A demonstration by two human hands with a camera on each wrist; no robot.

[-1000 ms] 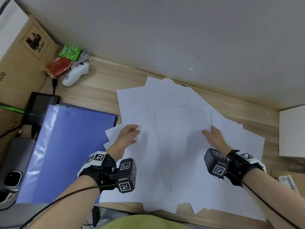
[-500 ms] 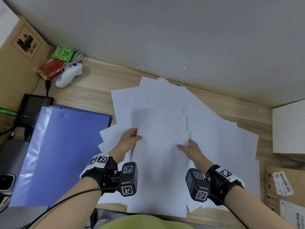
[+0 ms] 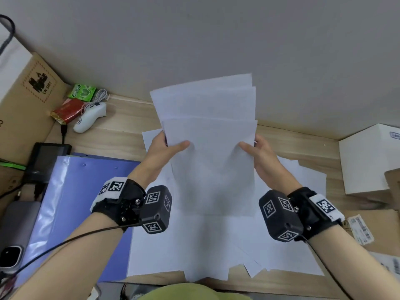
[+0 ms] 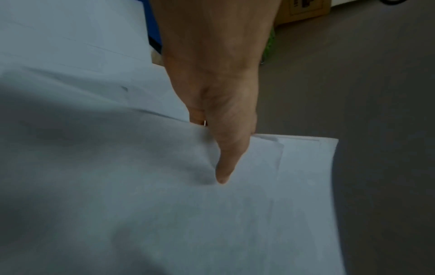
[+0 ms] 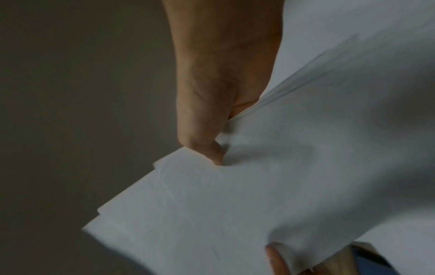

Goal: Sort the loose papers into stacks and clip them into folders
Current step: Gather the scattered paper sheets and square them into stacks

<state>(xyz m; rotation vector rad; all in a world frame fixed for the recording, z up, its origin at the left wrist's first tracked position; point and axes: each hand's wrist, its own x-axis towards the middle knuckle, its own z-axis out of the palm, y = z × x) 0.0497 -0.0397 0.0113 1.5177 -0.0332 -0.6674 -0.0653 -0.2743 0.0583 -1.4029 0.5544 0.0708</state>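
Both hands hold up a bundle of white sheets [image 3: 207, 131] above the desk, its top edges uneven. My left hand [image 3: 166, 148] grips the bundle's left edge, thumb on the front sheet. My right hand [image 3: 257, 152] grips the right edge the same way. In the left wrist view the left thumb [image 4: 223, 167] presses on the paper [image 4: 164, 214]. The right thumb [image 5: 212, 148] pinches the paper [image 5: 259, 195] in the right wrist view. More loose white sheets [image 3: 194, 245] lie spread on the wooden desk [image 3: 121, 131] below. A blue folder [image 3: 86, 202] lies open to the left.
At the back left lie a white controller [image 3: 91, 116], a red packet [image 3: 68, 110] and a green packet [image 3: 82, 93], beside a cardboard box [image 3: 26, 100]. A black device [image 3: 49, 156] and a phone [image 3: 10, 254] sit at the left. White [image 3: 368, 156] and cardboard boxes [image 3: 391, 180] stand at the right.
The hands went from pressing flat on the spread sheets to gathering some together, and now grip that bundle by both edges, lifted upright off the desk.
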